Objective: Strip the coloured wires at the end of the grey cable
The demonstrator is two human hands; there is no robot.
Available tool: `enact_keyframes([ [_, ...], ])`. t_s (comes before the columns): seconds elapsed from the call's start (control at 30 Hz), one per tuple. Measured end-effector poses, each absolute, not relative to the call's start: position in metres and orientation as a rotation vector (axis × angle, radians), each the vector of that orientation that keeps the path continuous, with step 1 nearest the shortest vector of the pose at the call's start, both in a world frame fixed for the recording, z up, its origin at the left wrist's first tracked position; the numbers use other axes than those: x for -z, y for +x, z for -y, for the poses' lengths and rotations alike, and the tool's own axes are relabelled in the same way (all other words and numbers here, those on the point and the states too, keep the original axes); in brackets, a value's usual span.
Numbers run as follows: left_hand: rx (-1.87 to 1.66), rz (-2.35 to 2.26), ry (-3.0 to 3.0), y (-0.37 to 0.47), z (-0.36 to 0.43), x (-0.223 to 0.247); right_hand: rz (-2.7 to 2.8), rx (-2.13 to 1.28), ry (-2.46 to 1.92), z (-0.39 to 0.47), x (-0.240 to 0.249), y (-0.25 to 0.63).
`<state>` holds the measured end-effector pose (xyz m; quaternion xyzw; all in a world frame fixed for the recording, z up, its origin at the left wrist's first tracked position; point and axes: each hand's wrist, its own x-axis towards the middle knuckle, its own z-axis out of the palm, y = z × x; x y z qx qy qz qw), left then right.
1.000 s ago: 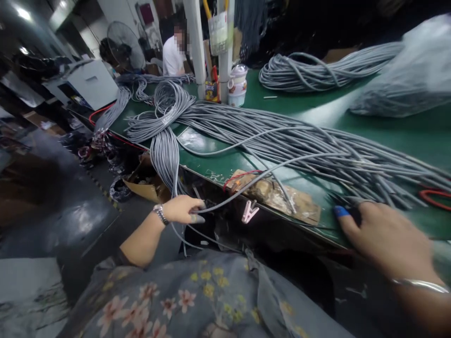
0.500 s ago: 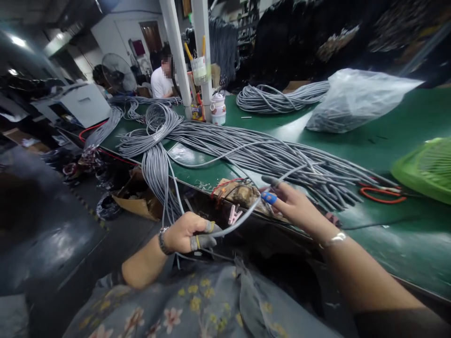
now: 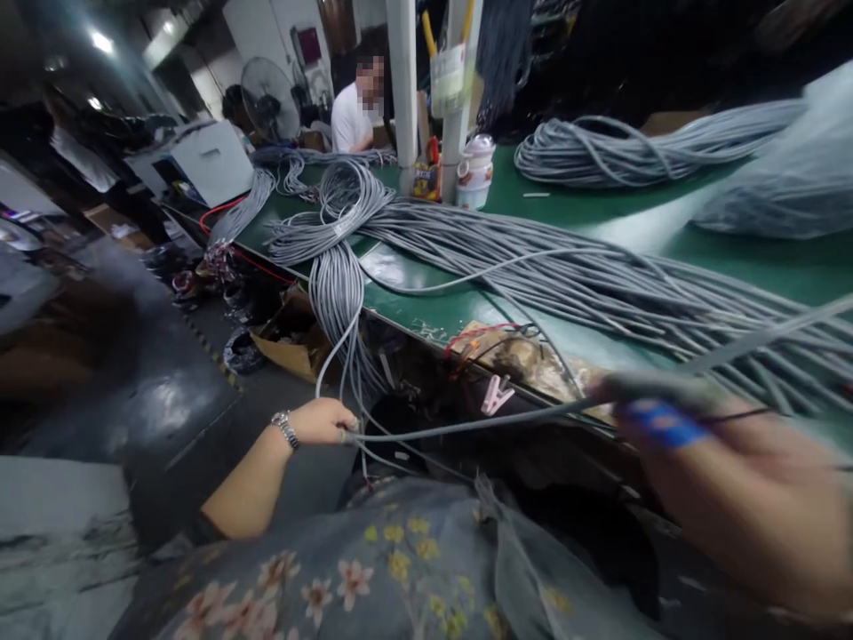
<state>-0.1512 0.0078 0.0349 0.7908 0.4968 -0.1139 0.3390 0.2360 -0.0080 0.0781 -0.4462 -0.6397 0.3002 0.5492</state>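
Observation:
A single grey cable (image 3: 466, 428) stretches almost level between my two hands, in front of the table edge. My left hand (image 3: 326, 420), with a metal watch on the wrist, is closed around it below the hanging strands. My right hand (image 3: 739, 480), blurred and close to the camera, pinches the same cable; blue wrapping shows on its thumb. Past that hand the cable runs on up to the right. A large bundle of grey cables (image 3: 533, 253) lies along the table, with its looped coil (image 3: 346, 200) at the left and strands drooping over the edge.
On the green table (image 3: 426, 324) are another cable coil (image 3: 600, 156), a clear plastic bag (image 3: 773, 178) and a white cup (image 3: 475, 169) by the posts. A pink clip (image 3: 497, 396) is at the edge. An open carton (image 3: 293, 342) stands below. A person (image 3: 353, 107) sits beyond.
My right hand has moved right and nearer the camera, drawing the cable straighter. My left hand has shifted left and closed tighter. The view has turned, and the green basket is out of sight.

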Motion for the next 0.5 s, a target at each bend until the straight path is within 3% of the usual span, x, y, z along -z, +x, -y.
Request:
enact_keyframes([
  [0.1,0.388,-1.455,2.067,-0.143,-0.003,-0.015,2.018,-0.984,-0.722,0.025,-0.039,0.209],
  [0.27,-0.517,-1.024,1.727,-0.077,0.002,-0.005,2.134,-1.477,-0.614,0.025,0.001,0.175],
  [0.33,-0.721,-0.913,1.548,-0.046,0.000,-0.007,2.122,-1.571,-0.576,0.020,0.003,0.172],
  [0.5,-0.726,-0.779,1.114,0.003,0.002,-0.010,2.157,-1.641,-0.620,0.024,0.010,0.179],
])
